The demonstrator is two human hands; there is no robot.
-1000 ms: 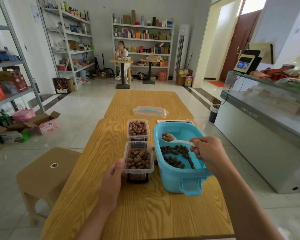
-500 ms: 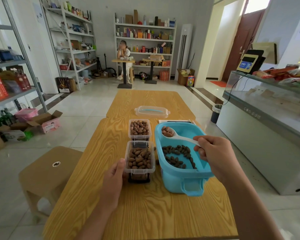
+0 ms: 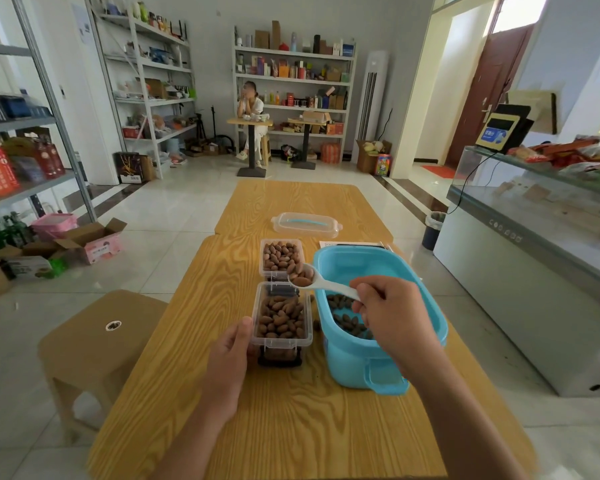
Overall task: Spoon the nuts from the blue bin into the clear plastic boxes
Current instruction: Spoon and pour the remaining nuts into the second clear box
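The blue bin (image 3: 354,358) stands on the wooden table (image 3: 291,427) with dark nuts on its bottom. To its left stand two clear plastic boxes in a row, a near box (image 3: 281,318) and a far box (image 3: 280,258), both full of brown nuts. My right hand (image 3: 392,310) grips a white spoon (image 3: 321,284) loaded with a few nuts; the bowl hangs over the gap between the two boxes, by the bin's left rim. My left hand (image 3: 231,358) rests against the near box's left side.
A clear lid (image 3: 305,225) lies farther back on the table, and a paper (image 3: 354,244) lies behind the bin. A tan stool (image 3: 101,341) stands left of the table. A glass counter (image 3: 534,254) runs along the right. A person sits at a small table far back.
My right hand has lifted the loaded spoon out of the bin and carried it left, from over the bin's far end to above the boxes. My left hand stays at the near box.
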